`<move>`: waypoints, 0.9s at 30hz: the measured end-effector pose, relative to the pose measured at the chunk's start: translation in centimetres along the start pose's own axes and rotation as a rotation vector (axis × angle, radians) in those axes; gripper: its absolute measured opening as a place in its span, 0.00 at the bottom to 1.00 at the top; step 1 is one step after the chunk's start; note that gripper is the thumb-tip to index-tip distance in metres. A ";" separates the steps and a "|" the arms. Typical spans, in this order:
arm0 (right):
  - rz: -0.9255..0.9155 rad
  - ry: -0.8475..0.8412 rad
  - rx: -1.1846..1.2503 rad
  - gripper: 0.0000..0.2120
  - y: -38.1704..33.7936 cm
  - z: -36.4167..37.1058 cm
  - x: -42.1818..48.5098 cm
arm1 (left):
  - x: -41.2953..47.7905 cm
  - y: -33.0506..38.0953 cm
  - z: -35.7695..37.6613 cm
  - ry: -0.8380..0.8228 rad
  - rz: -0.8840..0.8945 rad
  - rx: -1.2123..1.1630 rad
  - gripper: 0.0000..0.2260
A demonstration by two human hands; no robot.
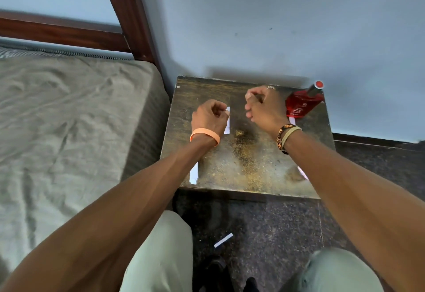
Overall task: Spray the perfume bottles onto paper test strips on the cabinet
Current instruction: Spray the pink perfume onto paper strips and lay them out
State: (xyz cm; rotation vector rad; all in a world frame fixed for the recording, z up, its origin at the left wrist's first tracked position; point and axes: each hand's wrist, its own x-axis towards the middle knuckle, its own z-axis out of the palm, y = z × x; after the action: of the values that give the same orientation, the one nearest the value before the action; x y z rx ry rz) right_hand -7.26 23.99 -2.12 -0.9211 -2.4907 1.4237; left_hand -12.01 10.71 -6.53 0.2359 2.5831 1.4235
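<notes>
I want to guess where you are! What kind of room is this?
Probably a bedroom: a mattress under a rumpled grey-green sheet, a dark wooden bed frame, and a small worn brown cabinet beside the bed.

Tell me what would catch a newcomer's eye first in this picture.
The red perfume bottle at the back right corner of the cabinet stands out most. Next come the two hands over the cabinet top: the left hand curled at a white paper strip, the right hand curled just left of the bottle. Another strip lies on the dark floor in front of the cabinet.
</notes>
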 end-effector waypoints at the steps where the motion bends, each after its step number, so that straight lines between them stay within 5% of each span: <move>1: -0.029 0.017 -0.001 0.06 -0.5 -1.4 -0.8 | -1.1 0.9 0.0 0.009 0.039 -0.023 0.03; 7: -0.167 0.107 -0.362 0.10 -0.7 -10.4 -5.9 | -9.6 5.5 2.3 -0.300 0.237 -0.011 0.17; 11: -0.114 -0.056 -0.551 0.16 1.0 -14.6 -9.8 | -14.2 7.6 5.0 -0.475 0.246 0.120 0.36; 15: -0.041 -0.205 -0.649 0.29 2.9 -16.2 -12.3 | -16.7 9.0 7.2 -0.518 0.152 0.147 0.41; 21: -0.109 -0.191 -0.657 0.09 5.9 -15.6 -13.5 | -17.3 10.2 10.0 -0.429 0.088 0.199 0.31; 27: -0.199 -0.104 -0.605 0.09 7.3 -15.3 -13.6 | -17.0 10.5 11.4 -0.305 0.167 0.223 0.11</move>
State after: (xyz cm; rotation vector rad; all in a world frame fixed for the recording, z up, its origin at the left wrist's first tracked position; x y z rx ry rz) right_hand 12.91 30.33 2.70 -0.6510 -3.0529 0.6743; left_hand 7.73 21.72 -2.24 0.6593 2.5068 1.0453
